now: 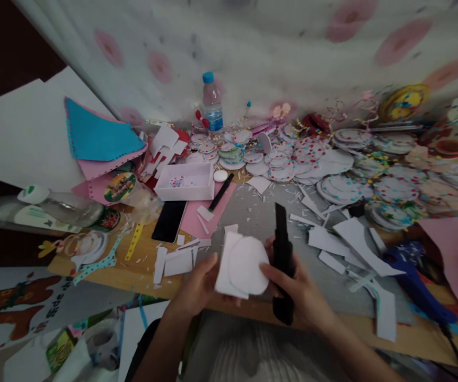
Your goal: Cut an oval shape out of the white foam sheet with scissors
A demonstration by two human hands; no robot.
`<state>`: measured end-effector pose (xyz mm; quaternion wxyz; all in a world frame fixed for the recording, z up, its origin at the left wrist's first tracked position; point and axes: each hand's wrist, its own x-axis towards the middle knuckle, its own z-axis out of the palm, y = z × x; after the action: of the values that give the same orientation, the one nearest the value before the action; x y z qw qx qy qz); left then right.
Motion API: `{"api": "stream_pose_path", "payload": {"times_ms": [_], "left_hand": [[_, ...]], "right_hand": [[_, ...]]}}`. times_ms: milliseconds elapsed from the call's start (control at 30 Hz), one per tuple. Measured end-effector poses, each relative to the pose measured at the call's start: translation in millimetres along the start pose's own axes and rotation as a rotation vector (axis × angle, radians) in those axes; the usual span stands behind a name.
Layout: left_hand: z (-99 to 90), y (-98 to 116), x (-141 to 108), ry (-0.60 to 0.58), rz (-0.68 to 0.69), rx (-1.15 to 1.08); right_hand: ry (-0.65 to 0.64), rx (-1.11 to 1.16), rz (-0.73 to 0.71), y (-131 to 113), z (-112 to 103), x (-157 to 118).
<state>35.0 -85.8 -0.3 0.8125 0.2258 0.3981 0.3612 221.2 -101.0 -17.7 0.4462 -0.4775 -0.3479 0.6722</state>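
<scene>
Low over the table's front edge, my left hand [202, 289] grips a white piece of card [223, 273] by its left side. A roughly round white piece [248, 265] with a drawn curved line lies against that card. My right hand [298, 289] is wrapped around a black utility knife [282, 254], its dark tip pointing up and away from me. The right thumb also presses on the round piece's right edge. Fingers behind the card are partly hidden. Cut white scraps [334, 246] lie to the right of the knife.
A white box [185, 181], a phone [169, 222] and a brush-like black-handled tool [221, 192] lie beyond my left hand. Stacks of decorated white discs [280, 159] line the back near a water bottle [213, 106]. A blue glue gun [417, 286] lies right.
</scene>
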Motion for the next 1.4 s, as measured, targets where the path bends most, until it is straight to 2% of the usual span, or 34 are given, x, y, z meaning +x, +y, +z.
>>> {"api": "stream_pose_path", "payload": {"times_ms": [67,100,200,267,333,467,600,733,833,900,1000,1067,1133,1200,1267,1400], "left_hand": [[-0.8,-7,2,-0.108,0.086,0.176],[0.0,-12,4,-0.113,0.110,0.283],[6.4,-32,9,0.078,0.139,0.402],[12.5,-41,12,0.168,0.155,0.319],[18.4,-42,13,0.191,0.188,0.191],[25.8,-29,10,0.074,0.186,-0.047],[26.2,-24,7,0.049,0.123,-0.160],[23.7,-29,7,0.010,0.116,-0.150],[21.8,-29,4,-0.051,0.107,-0.144],[20.7,-28,0,-0.113,0.108,-0.148],[19.8,-27,-7,-0.213,0.108,-0.116],[19.8,-27,-8,-0.219,0.106,-0.103],[20.7,-27,-7,-0.176,0.116,-0.114],[22.1,-27,-3,-0.146,0.123,-0.130],[22.7,-27,-1,-0.155,0.125,-0.132],[17.7,-31,-1,-0.258,0.137,-0.135]], "right_hand": [[0.104,-0.010,-0.044,-1,4,1],[0.128,-0.025,-0.060,-1,6,1],[0.092,-0.114,-0.115,2,9,1],[0.047,-0.193,-0.194,5,4,0],[0.016,-0.306,-0.301,7,-8,0],[-0.103,-0.730,-0.431,3,-32,-6],[-0.204,-1.061,-0.516,-4,-34,-12],[-0.156,-1.182,-0.621,-6,-27,-12],[-0.154,-1.207,-0.661,-4,-31,-8],[-0.093,-1.214,-0.622,-1,-40,-2],[0.103,-1.235,-0.496,1,-55,5],[0.147,-1.235,-0.471,-2,-60,5],[0.047,-1.216,-0.511,-8,-57,0],[-0.111,-1.187,-0.579,-15,-48,-8],[-0.216,-1.175,-0.636,-20,-40,-14],[-0.232,-1.205,-0.636,-22,-37,-14]]}}
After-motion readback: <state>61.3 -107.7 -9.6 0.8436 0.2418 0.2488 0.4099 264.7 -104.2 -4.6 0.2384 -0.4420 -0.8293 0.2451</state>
